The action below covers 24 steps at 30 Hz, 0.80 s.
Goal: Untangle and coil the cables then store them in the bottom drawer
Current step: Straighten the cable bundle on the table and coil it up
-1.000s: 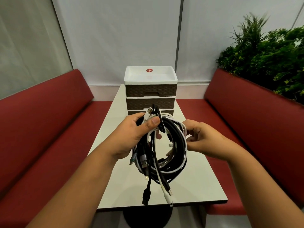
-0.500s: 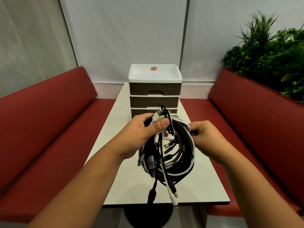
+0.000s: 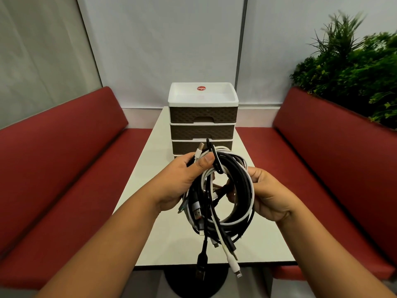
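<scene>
Gripping tangled bundle of black and white cables (image 3: pixel 223 190) above the pale table (image 3: pixel 150 168): left hand (image 3: pixel 182 181) clamps its top, right hand (image 3: pixel 268 194) holds its side; brown three-drawer plastic organiser (image 3: pixel 203 121) behind, drawers closed.

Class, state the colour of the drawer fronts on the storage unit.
Dark brown, woven-textured drawer fronts, clearest in the head view.

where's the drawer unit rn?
Head view, centre: the drawer unit stands on the far half of the table, between the red benches, directly behind the cable bundle held up in both hands, which hides its lowest part.
</scene>
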### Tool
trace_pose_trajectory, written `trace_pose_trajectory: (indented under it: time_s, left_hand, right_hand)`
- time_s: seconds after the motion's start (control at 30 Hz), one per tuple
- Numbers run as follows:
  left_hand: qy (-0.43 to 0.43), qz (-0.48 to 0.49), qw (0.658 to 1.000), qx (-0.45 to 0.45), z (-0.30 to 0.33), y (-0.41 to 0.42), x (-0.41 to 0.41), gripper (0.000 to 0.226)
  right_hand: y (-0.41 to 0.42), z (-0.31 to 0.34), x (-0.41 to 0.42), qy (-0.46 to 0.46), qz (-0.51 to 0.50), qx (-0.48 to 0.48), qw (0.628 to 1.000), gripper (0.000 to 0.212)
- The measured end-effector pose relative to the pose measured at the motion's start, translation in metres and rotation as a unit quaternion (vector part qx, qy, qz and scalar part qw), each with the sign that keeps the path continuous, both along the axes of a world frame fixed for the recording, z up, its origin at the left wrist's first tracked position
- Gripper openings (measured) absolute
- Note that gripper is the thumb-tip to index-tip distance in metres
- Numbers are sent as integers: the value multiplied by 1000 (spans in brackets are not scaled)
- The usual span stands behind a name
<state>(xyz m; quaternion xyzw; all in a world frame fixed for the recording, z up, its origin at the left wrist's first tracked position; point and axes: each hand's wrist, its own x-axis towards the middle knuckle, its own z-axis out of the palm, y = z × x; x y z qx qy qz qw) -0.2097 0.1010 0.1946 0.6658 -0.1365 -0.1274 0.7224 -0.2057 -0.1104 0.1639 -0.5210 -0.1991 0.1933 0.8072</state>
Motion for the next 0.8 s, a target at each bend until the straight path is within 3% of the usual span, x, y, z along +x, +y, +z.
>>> trace_pose_trajectory:
  time_s: [0.2, 0.33, 0.43, 0.5, 0.63, 0.7, 0.73, 0.77, 0.8]
  left_hand:
    - [9, 31, 999, 16, 2, 0, 1, 58]
    - [40, 71, 997, 14, -1, 1, 5, 50]
    - [72, 86, 994, 11, -7, 1, 5, 38]
    - [79, 89, 993, 12, -11, 0, 6, 39]
    - [74, 97, 993, 4, -13, 2, 10, 46]
    - [71, 99, 993, -6, -13, 3, 11, 45]
    - [66, 99, 993, -8, -13, 3, 11, 44]
    - [61, 99, 993, -7, -12, 3, 11, 42]
    - [55, 100, 993, -6, -13, 3, 11, 39]
  right_hand:
    - [0, -3, 0, 36, 23, 27, 999, 23]
    - [-4, -1, 6, 96, 27, 54, 994, 61]
    - [-2, 7, 8, 130, -14, 4, 991, 54]
    - [0, 11, 8, 124, -44, -48, 990, 52]
    - [6, 16, 2, 135, -86, -58, 985, 40]
    - [11, 17, -1, 83, -175, -107, 975, 30]
    - [12, 19, -4, 9, -248, -159, 956, 23]
    - [11, 24, -8, -103, -321, -231, 913, 17]
    - [9, 32, -13, -238, -367, -308, 845, 15]
